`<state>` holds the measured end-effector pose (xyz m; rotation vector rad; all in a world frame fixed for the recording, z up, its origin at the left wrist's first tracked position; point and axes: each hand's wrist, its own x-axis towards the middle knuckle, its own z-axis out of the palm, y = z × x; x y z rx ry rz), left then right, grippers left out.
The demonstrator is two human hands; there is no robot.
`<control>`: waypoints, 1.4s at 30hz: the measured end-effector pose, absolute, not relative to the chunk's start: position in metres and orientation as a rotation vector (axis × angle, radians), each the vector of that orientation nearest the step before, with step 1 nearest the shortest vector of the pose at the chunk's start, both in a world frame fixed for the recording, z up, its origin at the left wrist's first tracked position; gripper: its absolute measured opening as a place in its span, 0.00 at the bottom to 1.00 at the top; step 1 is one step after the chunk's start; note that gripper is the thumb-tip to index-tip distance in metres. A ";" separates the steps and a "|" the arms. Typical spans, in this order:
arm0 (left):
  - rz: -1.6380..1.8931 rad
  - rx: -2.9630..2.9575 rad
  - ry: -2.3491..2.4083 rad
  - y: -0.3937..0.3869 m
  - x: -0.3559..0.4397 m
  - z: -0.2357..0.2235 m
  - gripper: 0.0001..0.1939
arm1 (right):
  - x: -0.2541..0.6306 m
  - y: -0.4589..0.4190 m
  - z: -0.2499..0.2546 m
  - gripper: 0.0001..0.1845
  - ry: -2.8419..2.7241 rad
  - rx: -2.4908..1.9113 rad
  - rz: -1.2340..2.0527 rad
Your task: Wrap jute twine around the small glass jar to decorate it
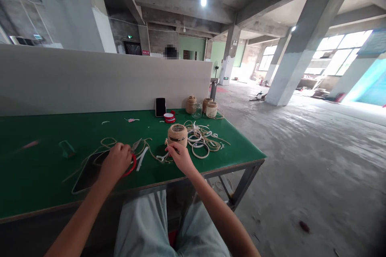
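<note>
A round jar wrapped in twine (177, 133) stands upright on the green table, a dark band across its front. At its lower left side, my right hand (181, 157) is closed in a pinch on a bit of twine against the jar; the fingertips partly hide it. My left hand (117, 161) is closed around the middle of a pair of scissors with red handles (133, 165), their blades pointing away from me. Loose twine (150, 150) and a white strip (142, 159) lie between my hands. Under my left forearm is a dark, light-edged flat tablet-like thing (87, 174).
Right of the jar lie tangled twine and several rings (200, 150). Behind stand a clear glass jar (197, 110), several wrapped jars (211, 109), rolls of red-and-white tape (169, 117) and a phone (161, 107). A white partition (105, 82) borders the table's back.
</note>
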<state>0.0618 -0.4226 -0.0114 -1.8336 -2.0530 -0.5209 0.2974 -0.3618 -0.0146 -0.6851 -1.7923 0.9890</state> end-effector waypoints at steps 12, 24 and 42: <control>-1.640 -2.082 -1.943 -0.418 0.157 0.012 0.16 | 0.280 -0.372 -0.027 0.13 -1.713 -0.576 1.111; -1.899 -2.356 -2.108 -0.404 0.149 0.004 0.18 | 0.287 -0.370 -0.032 0.12 -1.707 -0.506 1.132; -1.511 -2.252 -1.902 -0.408 0.163 -0.010 0.19 | 0.290 -0.369 -0.041 0.15 -1.854 -0.656 0.959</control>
